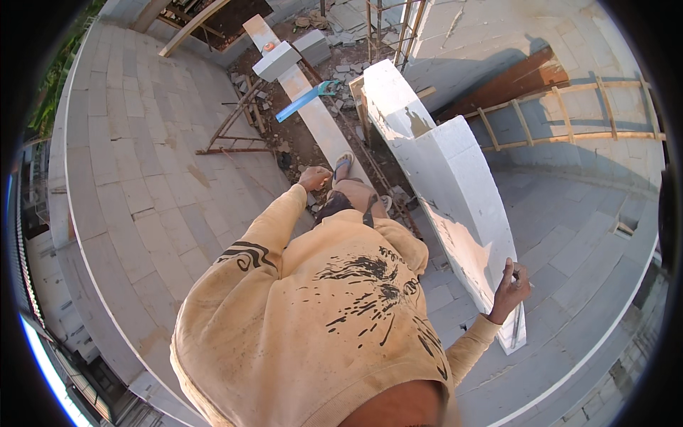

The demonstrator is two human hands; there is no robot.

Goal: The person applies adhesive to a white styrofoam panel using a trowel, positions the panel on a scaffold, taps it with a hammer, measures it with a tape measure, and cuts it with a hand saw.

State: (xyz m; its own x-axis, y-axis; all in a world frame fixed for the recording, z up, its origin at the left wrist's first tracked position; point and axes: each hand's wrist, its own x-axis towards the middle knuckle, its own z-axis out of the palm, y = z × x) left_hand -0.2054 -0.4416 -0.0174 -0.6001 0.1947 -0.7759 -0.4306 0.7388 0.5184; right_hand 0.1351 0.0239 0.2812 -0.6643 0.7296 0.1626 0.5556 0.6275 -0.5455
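Unfinished walls of pale grey blocks (156, 185) curve around the site on my feed, with rubble (345, 73) on the far ground between them. Across the middle runs a long plank (329, 135), bearing a pale loose block (276, 62) at its far part and, nearer, a light-blue tool (297, 104) with a teal handle. One sandalled foot (343, 165) shows at the plank's near part. Far right, I make out a wooden ladder (562, 110) lying along the wall.

What I would mind most is the narrow white block wall (462, 181) to the right of the body: its long axis slants from far left to near right, and most of its length lies far and slightly left of the right hand (511, 290). That hand is the nearer one, right at the wall's near end; whether it presses on the block I cannot tell. Its forearm reaches out to the right, thumb raised, fingers bent inward; I cannot make out anything gripped.

On the other side, the left hand (315, 178) is ahead of the body, just left of the foot, elbow bent, fingers curled narrow. Whether they close on anything, I cannot tell.
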